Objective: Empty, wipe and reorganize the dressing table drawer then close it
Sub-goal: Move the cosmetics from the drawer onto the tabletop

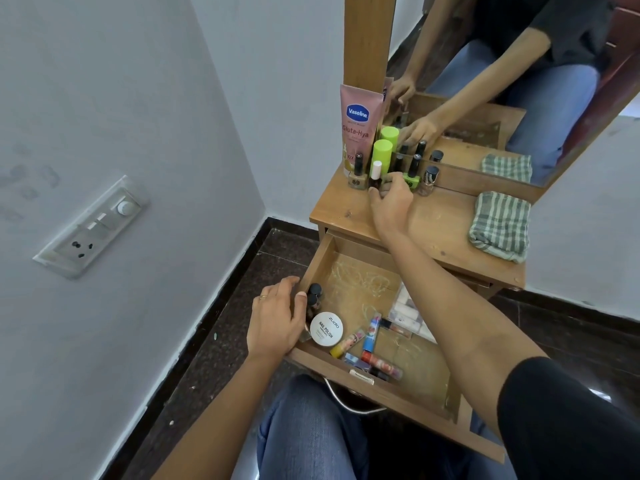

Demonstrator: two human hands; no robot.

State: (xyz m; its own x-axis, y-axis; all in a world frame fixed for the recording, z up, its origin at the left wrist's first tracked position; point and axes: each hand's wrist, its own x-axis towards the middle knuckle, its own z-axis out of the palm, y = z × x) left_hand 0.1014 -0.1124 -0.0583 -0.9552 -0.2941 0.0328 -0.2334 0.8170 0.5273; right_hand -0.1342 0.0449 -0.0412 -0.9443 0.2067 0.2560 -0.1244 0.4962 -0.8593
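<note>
At 9 o'clock in the open drawer (363, 282), tight to its L wall, two dark-capped polish bottles (314, 295) stand at 1 o'clock of the left hand (277, 323), whose fingers curl round them. Small glass: prob light, slick, breakable, so best gripped by the body, not the caps. Right hand (391, 202) is at 12 on the tabletop (440, 223), thumb & fingers seemingly pinching a white-capped bottle (376, 167) in the row. Tubes (370, 337) & white tub (326, 329) lie at 6, not yet out.

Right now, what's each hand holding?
Left hand: at dark-capped bottles in the drawer, grip unclear.
Right hand: pinching a white-capped bottle on the tabletop.
</note>
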